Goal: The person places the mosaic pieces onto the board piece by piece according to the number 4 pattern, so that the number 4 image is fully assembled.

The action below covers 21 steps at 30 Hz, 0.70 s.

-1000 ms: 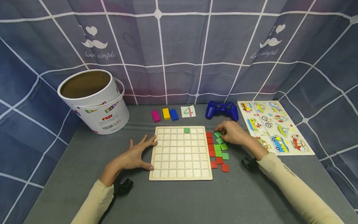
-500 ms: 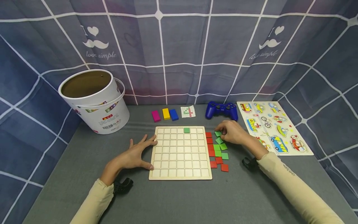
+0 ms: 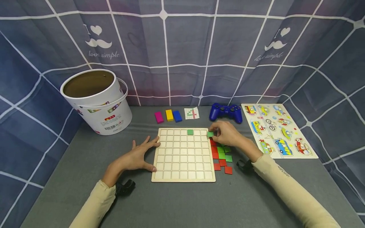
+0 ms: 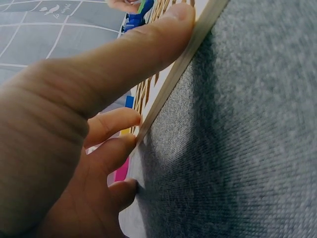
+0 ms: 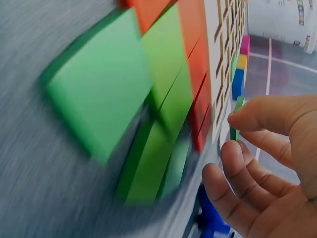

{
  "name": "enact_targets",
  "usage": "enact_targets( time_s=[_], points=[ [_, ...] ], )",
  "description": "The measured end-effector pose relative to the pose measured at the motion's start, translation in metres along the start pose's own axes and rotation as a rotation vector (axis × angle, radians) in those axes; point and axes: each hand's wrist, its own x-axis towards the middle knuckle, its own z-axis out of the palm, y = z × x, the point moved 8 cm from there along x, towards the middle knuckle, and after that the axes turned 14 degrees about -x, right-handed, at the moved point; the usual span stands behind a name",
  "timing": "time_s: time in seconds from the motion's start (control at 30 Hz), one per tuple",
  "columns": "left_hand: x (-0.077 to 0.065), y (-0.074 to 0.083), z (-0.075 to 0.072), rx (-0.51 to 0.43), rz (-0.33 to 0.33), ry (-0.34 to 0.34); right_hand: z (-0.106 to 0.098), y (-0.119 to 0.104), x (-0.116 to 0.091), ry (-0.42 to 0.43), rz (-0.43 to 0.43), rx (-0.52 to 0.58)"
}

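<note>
A pale wooden grid board (image 3: pixel 183 155) lies flat on the grey table, with one green tile (image 3: pixel 190 132) in its top row. My left hand (image 3: pixel 134 158) rests against the board's left edge, thumb and fingers spread and straight; the left wrist view shows the thumb (image 4: pixel 163 34) on the rim. Between thumb and fingers my right hand (image 3: pixel 226 133) pinches a green square tile (image 3: pixel 210 134), held at the board's upper right corner. Beside the board's right edge lie several red tiles (image 3: pixel 215 155) and green tiles (image 3: pixel 221 155), some partly hidden under the right hand.
Behind the board are a magenta block (image 3: pixel 159 117), a yellow block (image 3: pixel 169 115), a blue block (image 3: pixel 177 116) and a small pattern card (image 3: pixel 191 113). A blue game controller (image 3: pixel 226 112) and a picture puzzle board (image 3: pixel 273 126) stand right. White buckets (image 3: pixel 108 117) stand back left.
My right hand has picked a green tile from the loose ones and carried it left to the board's upper right corner. My left hand stays at the board's edge.
</note>
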Motion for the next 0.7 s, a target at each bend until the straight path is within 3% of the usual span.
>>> enact_targets(
  time_s=[0.4,0.7],
  points=[
    [0.0,0.0,0.0,0.004,-0.026,-0.005,0.019,-0.045,0.026,-0.01,-0.095,0.042],
    [0.0,0.0,0.0,-0.003,-0.029,-0.006,0.031,-0.068,0.042,-0.064,-0.1,0.032]
  ],
)
